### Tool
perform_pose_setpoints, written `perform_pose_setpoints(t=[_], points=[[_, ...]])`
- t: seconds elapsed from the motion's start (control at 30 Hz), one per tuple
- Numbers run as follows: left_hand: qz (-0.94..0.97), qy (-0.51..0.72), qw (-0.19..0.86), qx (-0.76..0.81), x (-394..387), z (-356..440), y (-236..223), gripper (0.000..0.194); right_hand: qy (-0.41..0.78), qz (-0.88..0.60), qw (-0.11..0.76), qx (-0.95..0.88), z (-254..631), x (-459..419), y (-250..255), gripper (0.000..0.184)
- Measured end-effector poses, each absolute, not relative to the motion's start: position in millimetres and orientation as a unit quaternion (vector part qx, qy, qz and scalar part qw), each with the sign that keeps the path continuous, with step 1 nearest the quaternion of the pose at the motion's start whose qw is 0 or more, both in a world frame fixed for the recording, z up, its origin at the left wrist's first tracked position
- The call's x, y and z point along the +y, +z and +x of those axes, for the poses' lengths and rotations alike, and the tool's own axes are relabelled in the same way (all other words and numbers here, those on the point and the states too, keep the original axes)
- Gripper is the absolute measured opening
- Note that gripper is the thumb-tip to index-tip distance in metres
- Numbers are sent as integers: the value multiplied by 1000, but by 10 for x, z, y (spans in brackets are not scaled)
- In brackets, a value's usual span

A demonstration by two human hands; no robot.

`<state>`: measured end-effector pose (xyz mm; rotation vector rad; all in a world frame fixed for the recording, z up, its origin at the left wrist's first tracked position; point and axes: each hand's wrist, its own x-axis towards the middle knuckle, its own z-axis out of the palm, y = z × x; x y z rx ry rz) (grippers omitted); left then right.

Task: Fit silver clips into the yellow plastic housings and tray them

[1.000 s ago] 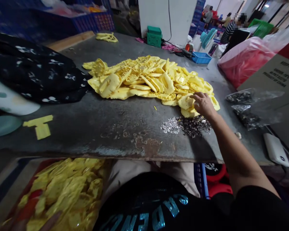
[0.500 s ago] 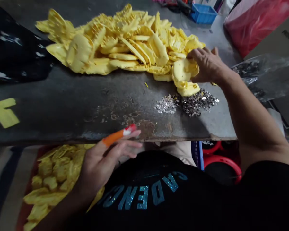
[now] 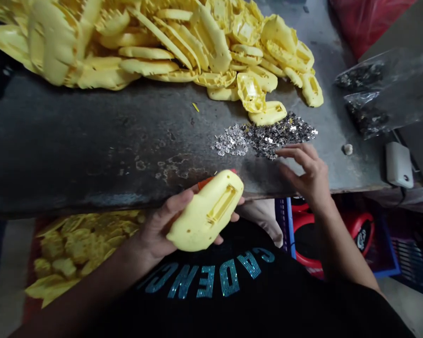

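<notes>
In my left hand [image 3: 157, 223] lies a yellow plastic shell [image 3: 199, 218] with a long rectangular slot and small holes, its outer side turned up. An orange wrap shows on one finger behind it. My right hand [image 3: 308, 176] hovers at the near edge of a heap of small metal pieces [image 3: 280, 136], thumb and fingers apart; nothing shows between them. A lighter silver group of small metal pieces [image 3: 231, 141] adjoins that heap on the left. Two loose yellow shells [image 3: 268, 112] rest just behind the metal, one leaning over the other.
A large pile of yellow shells [image 3: 155, 65] spreads along the back of the dark table [image 3: 91, 141]. Plastic bags of metal pieces [image 3: 368, 115] and a white box-like device [image 3: 399, 164] are at right. Below the table edge are more yellow parts [image 3: 77, 244] and a blue crate [image 3: 287, 225].
A yellow shell is now in my left hand, which was empty before. My right hand has left the shell pile and come nearer, beside the metal pieces. The view has shifted closer.
</notes>
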<state>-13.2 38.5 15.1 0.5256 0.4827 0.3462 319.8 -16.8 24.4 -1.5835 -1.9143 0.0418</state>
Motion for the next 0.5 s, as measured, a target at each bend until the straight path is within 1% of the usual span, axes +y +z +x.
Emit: perform_pose_setpoints(t=[0.03,0.07,0.17,0.33,0.5], points=[[257,184,916,248,372,-121,160,67,-23,-646,306,-699,3323,-145,116,15],[260,200,909,258,367,-105,167,67,-41,-673,281,-683,3412,-115,-3,11],[270,233,894,271,368,-55,170,66,-55,-688,228,-687,3479,-49,-229,12],[266,254,883,293,323,-37,172,61,-32,-661,233,-713,3409,-142,-213,18],[252,237,886,310,303,-33,175,66,-12,-668,264,-695,3386,-161,-147,13]])
